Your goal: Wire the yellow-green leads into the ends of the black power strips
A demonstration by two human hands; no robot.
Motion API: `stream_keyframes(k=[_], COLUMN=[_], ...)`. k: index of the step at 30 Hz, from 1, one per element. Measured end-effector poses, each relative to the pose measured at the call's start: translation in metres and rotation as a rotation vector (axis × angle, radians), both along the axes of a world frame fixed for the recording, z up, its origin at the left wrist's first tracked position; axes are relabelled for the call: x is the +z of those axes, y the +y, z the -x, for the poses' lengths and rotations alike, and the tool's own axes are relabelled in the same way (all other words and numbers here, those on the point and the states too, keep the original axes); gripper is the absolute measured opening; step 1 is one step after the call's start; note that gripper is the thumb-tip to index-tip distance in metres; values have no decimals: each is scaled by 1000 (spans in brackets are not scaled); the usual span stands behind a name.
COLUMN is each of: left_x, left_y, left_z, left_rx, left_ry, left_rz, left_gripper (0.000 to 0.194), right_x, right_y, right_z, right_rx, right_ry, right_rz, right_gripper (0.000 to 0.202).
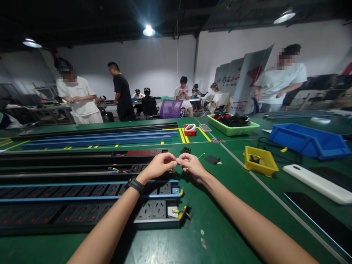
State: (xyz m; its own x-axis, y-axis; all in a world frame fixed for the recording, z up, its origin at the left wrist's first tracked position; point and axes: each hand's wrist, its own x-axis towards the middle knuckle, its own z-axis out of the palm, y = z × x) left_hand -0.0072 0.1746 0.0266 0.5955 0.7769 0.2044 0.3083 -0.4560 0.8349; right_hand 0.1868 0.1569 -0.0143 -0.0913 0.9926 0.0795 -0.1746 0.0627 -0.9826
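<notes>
Two curled hands (158,167) (193,165) meet near long, straight, slot-faced socket strips (85,212)

Mid-frame, the left hand (157,167) and right hand (194,168) are meeting at the fingertips. Socket strips (82,212) are lying lower left; yellow (263,170) and blue bins (308,142) are sitting at right.
</notes>
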Motion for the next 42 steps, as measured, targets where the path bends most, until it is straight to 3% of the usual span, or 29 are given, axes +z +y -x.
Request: stream_keyframes(k=[6, 11, 17, 23, 32, 42], left_x=[-7, -14, -17, -20, -18, -12], left_y=[8, 13, 15, 11, 8, -1], left_z=[-1, 6, 18, 16, 16, 15], left_rx=[3, 115, 307, 288, 303, 367], left_ry=[-54, -63, 45, 229, 359, 488], left_rz=[54, -25, -243, -387, -487, -545], left_gripper=[49, 42, 24, 16, 16, 19], right_x=[-3, -8, -29, -43, -43, -43], right_y=[3, 6, 11, 12, 12, 1], right_z=[3, 1, 0, 8, 7, 9], right_rx=[6, 17, -91, -77, 13, -88], right_ry=[46, 58, -230, -329, -407, -545], right_rz=[-32, 0, -125, -176, -221, -337], right_gripper=[53, 50, 41, 28, 34, 34])
